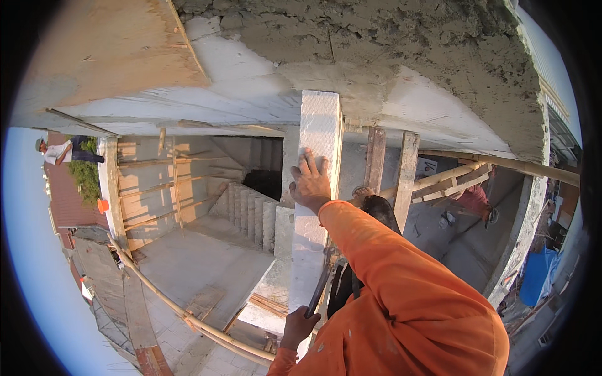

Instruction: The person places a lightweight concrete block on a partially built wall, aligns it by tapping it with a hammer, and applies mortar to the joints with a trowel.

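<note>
My right hand lies flat with fingers spread on a long white beam whose material I cannot make out. The orange sleeve of that arm reaches in from the lower right. Below it, my left hand is closed round the dark handle of what looks like a hammer. The tool's head end rests close to the beam's right edge, and I cannot tell whether it touches. Just right of my right hand, a dark rounded shape is partly hidden by my sleeve.
Rough grey mortar covers the top surface. Wooden props stand right of the beam. A person in red is at the right; another person stands far left. Concrete stairs and a bamboo pole are at the left.
</note>
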The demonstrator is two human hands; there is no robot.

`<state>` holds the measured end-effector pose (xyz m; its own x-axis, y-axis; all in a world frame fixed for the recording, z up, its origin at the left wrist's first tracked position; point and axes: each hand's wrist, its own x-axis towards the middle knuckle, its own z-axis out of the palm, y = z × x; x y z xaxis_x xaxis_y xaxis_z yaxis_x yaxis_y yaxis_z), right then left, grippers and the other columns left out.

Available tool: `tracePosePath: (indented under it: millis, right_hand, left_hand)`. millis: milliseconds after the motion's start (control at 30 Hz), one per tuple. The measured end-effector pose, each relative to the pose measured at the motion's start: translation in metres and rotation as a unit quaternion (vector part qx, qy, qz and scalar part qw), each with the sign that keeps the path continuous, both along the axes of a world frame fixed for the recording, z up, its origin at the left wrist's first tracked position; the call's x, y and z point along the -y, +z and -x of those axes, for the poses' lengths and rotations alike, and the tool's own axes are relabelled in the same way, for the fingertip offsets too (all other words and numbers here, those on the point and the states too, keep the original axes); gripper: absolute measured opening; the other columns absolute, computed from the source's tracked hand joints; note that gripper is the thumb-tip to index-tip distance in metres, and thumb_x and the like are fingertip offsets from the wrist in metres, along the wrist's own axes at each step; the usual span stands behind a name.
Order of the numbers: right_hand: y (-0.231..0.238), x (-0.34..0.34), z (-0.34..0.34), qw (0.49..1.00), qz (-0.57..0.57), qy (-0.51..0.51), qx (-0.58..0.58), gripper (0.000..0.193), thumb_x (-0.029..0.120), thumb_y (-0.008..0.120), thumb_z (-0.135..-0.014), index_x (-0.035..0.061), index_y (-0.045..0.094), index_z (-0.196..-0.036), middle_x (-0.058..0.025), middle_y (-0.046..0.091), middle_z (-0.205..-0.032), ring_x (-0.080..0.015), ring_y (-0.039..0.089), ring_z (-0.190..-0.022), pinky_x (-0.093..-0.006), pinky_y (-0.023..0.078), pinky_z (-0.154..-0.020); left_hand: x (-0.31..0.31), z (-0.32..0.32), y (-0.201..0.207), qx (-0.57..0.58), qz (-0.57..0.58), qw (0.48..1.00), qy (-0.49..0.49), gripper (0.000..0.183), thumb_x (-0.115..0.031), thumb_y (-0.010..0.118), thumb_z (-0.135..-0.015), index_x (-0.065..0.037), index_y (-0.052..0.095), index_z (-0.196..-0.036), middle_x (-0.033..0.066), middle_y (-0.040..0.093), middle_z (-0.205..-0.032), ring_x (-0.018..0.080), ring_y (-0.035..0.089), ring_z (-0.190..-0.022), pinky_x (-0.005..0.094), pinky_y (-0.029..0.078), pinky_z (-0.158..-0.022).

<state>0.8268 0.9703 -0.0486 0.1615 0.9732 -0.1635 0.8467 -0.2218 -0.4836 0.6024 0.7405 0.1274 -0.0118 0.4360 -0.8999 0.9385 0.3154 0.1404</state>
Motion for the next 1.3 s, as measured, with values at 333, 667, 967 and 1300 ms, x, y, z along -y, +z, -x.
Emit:
tracePosePath:
  millis: [333,667,967,1300]
  right_hand:
    - [0.002,-0.005,0.007,0.998,0.052,-0.009,0.040,0.044,0.037,0.063,-0.085,0.0167,0.062,-0.124,-0.0166,0.035,-0.151,-0.0308,0.013,-0.151,-0.0641,0.014,-0.115]
    - [0.014,-0.010,0.013,0.993,0.095,-0.001,0.067,0.047,0.037,0.061,-0.087,0.0150,0.060,-0.128,-0.0165,0.032,-0.153,-0.0299,0.009,-0.151,-0.0613,0.010,-0.116]
    - [0.008,-0.008,0.015,0.994,0.057,-0.006,0.096,0.051,0.040,0.063,-0.085,0.0186,0.059,-0.131,-0.0189,0.036,-0.149,-0.0327,0.015,-0.150,-0.0621,0.012,-0.115]
    - [0.002,-0.004,0.014,0.995,0.042,-0.011,0.092,0.059,0.038,0.064,-0.083,0.0159,0.055,-0.136,-0.0186,0.038,-0.146,-0.0314,0.017,-0.149,-0.0604,0.014,-0.115]
  left_hand:
    - [0.028,-0.004,-0.064,0.160,-0.229,0.910,0.306,0.031,-0.021,0.076,-0.078,-0.002,0.054,-0.067,0.0066,0.054,-0.056,0.0125,0.046,-0.052,0.0330,0.041,-0.050]
    - [0.002,-0.024,-0.132,0.134,-0.137,0.939,0.284,0.036,-0.033,0.069,-0.084,0.002,0.063,-0.076,0.0155,0.056,-0.061,0.0211,0.056,-0.058,0.0403,0.046,-0.060]
    - [-0.001,-0.019,-0.157,0.135,-0.062,0.938,0.314,0.035,-0.031,0.067,-0.079,0.003,0.066,-0.080,0.0178,0.064,-0.066,0.0301,0.066,-0.066,0.0424,0.048,-0.064]
    - [0.003,-0.019,-0.164,0.149,-0.111,0.928,0.324,0.029,-0.028,0.068,-0.078,0.001,0.064,-0.076,0.0099,0.058,-0.061,0.0218,0.058,-0.057,0.0380,0.045,-0.055]
